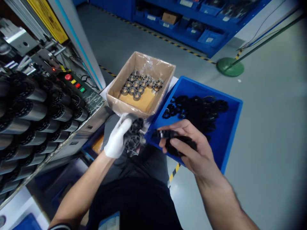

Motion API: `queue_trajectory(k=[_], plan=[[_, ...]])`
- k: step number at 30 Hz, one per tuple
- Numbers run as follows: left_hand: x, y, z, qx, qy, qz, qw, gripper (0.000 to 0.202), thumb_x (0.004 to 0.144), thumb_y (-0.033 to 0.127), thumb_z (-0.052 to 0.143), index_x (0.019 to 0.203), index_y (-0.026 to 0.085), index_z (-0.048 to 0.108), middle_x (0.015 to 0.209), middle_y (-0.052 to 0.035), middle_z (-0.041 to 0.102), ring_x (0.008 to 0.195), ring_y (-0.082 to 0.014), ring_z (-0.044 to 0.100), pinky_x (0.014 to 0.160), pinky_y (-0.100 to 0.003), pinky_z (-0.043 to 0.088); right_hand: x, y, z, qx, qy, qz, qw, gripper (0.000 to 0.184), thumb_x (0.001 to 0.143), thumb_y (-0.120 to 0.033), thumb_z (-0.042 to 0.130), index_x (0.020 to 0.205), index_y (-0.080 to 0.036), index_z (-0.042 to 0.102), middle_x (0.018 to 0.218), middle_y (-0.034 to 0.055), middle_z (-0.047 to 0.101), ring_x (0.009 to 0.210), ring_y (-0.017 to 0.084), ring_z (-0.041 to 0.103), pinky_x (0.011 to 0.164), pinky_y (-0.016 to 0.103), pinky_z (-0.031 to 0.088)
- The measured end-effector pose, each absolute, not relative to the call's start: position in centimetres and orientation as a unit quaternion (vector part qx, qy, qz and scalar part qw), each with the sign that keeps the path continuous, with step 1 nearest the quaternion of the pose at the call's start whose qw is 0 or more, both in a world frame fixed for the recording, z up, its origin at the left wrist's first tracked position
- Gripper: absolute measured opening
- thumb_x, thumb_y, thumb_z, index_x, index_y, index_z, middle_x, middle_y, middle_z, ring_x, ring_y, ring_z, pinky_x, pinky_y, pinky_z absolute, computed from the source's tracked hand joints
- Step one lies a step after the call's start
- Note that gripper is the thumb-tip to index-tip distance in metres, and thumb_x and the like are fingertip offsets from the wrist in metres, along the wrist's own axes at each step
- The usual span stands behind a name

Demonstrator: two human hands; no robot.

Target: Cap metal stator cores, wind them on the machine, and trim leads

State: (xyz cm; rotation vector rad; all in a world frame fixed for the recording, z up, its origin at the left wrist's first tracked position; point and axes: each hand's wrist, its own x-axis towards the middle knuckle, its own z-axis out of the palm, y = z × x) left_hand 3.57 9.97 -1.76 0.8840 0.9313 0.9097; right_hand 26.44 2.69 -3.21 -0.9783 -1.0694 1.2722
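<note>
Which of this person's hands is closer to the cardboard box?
Left. The gloved left hand is close to the near side of the cardboard box. The right hand is farther off, over the near part of the blue bin.

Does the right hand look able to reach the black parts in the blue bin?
Probably yes: the right hand is near the black parts and the blue bin is uncovered, though held pieces may hinder grasping.

dark slotted rings [132, 142] in left hand [119, 135], blurred black parts [183, 145] in right hand [192, 151]
</note>
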Motion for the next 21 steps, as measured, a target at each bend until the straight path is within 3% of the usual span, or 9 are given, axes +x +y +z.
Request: queue_trajectory(k=[5,8,10,14,17,21], plan=[[0.3,3.8,-4.9,0.391,0.366,0.437,0.723,0.062,0.104,0.069,0.073,0.150,0.027,0.069,0.125,-0.0090,0.081,0.120,-0.0322,0.080,0.103,-0.045,0.068,22.6,0.7,0.3,-0.317,-0.465,0.652,0.508,0.016,0.111,-0.030,0.081,0.123,-0.030,0.070,0.131,0.0049,0.085,0.083,0.018,0.082,0.068,0.030,0.070],[-1.0,2.6,-5.1,0.425,0.360,0.438,0.706,0.072,0.092,0.073,0.089,0.145,0.028,0.073,0.133,-0.0085,0.077,0.128,-0.0330,0.075,0.114,-0.044,0.063,21.7,0.9,0.9,-0.364,-0.546,0.608,0.448,0.008,0.112,-0.028,0.079,0.119,-0.028,0.074,0.128,0.0056,0.084,0.094,0.020,0.083,0.079,0.032,0.070],[-1.4,2.2,-5.0,0.437,0.383,0.437,0.686,0.072,0.089,0.066,0.096,0.145,0.029,0.072,0.133,-0.0073,0.076,0.126,-0.0317,0.075,0.115,-0.043,0.061,20.9,1.0,1.1,-0.391,-0.611,0.523,0.447,0.006,0.110,-0.025,0.080,0.114,-0.026,0.076,0.123,0.0064,0.083,0.107,0.023,0.082,0.093,0.036,0.070],[-1.7,1.6,-5.4,0.400,0.370,0.484,0.685,0.067,0.103,0.072,0.078,0.154,0.031,0.066,0.131,-0.0072,0.076,0.125,-0.0312,0.076,0.119,-0.047,0.060,18.8,0.2,0.9,-0.408,-0.646,0.387,0.516,0.020,0.102,-0.015,0.082,0.116,-0.026,0.075,0.127,0.0067,0.082,0.122,0.024,0.079,0.107,0.040,0.067],[-2.0,1.6,-5.9,0.451,0.364,0.500,0.644,0.074,0.089,0.067,0.097,0.148,0.031,0.068,0.132,-0.0063,0.076,0.121,-0.0293,0.077,0.110,-0.041,0.063,17.7,-0.5,0.5,-0.423,-0.644,0.359,0.526,0.018,0.101,-0.012,0.080,0.113,-0.026,0.075,0.129,0.0069,0.083,0.133,0.025,0.079,0.109,0.038,0.065],[-2.1,1.8,-5.7,0.465,0.373,0.509,0.621,0.078,0.080,0.056,0.108,0.141,0.029,0.066,0.125,-0.0054,0.080,0.112,-0.0273,0.082,0.103,-0.039,0.066,17.7,-1.2,0.2,-0.455,-0.674,0.315,0.490,0.018,0.100,-0.012,0.085,0.111,-0.025,0.079,0.127,0.0060,0.086,0.129,0.022,0.083,0.106,0.031,0.066]])
